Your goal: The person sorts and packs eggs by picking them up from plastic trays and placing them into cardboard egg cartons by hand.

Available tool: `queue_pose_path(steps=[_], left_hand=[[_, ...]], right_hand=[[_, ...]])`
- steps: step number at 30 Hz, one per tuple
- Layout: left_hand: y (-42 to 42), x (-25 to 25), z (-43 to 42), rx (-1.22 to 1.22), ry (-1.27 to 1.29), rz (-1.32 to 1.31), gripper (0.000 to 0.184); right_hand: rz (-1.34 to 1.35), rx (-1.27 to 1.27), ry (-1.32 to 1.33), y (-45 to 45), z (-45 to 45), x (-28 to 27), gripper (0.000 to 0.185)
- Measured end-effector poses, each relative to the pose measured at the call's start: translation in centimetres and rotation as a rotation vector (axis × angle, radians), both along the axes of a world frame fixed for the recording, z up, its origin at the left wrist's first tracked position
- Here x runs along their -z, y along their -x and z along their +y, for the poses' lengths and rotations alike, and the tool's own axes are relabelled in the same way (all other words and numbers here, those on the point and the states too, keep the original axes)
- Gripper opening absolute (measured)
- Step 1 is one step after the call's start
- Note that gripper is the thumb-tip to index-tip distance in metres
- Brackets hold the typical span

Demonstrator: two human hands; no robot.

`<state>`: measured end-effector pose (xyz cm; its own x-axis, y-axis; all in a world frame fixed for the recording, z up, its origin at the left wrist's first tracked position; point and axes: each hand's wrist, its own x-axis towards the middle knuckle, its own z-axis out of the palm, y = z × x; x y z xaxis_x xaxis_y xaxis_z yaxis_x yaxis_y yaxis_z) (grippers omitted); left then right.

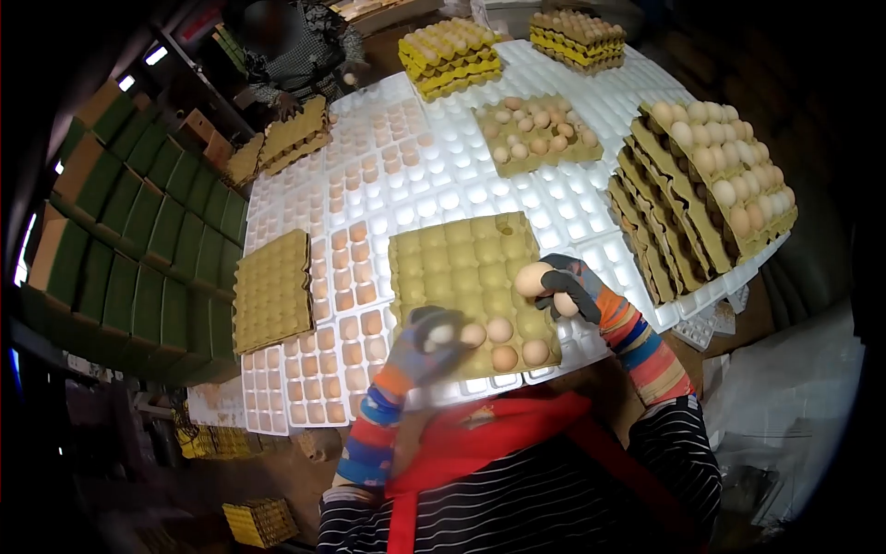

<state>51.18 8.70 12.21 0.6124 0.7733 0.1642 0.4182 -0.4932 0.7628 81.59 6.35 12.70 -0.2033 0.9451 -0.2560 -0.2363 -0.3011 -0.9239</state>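
Listener: What reaches you on your screen?

Operator: Far from the room, I look down through the head camera at white plastic trays [434, 189] spread side by side. Directly before the wearer lies an olive fibre tray [452, 249]. Four eggs [499, 331] sit in its near portion; most of its other cups show bare fibre.

Listener: And the hands?

Operator: The right hand [568, 286], gloved, is closed around two eggs at the olive tray's right edge. The left hand [432, 343] is blurred beside the four eggs, near a pale, rounded shape; I can't tell whether it grips that.

Listener: How much looks done?

Operator: I'd judge it partway. On the left, many white cups carry eggs, in columns; across the middle and far right, many carry none. A flat stack of fibre trays [272, 291] at left shows no eggs on top.

Listener: What remains loaded?

Operator: A farther fibre tray [565, 164] holds a loose scatter of eggs, and a tilted stack of fibre trays [674, 217] at right is topped with rows of them. Beyond, a co-worker in a patterned sleeve [268, 94] stands by more trays.
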Motion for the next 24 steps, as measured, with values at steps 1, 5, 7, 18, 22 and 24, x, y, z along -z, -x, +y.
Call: queue_pose_path(steps=[1,5,7,18,22,24], left_hand=[[-2.0,-2.7,-1.1,-0.107,0.007,0.424,0.053],[-5.1,-0.5,-0.6,-0.052,-0.360,0.808,0.034],[-5.5,0.0,0.2,-0.016,-0.339,0.894,0.025],[9.6,0.4,12.0,-0.600,0.129,0.014,0.044],[14.0,3.0,20.8,-0.738,-0.026,0.397,0.049],[13.8,2.2,24.2,-0.777,-0.052,0.460,0.047]], right_hand=[[0.007,-0.035,0.008,0.4,0.6,-0.2,0.035],[0.012,-0.065,-0.046,2.8,3.1,-1.9,0.031],[0.014,-0.047,-0.065,4.0,5.1,-1.3,0.030],[-0.966,-0.155,-0.390,14.4,24.3,2.7,0.050],[-1.422,-0.377,-0.435,21.4,29.3,2.6,0.057],[-1.549,-0.518,-0.428,23.1,31.3,4.5,0.057]])
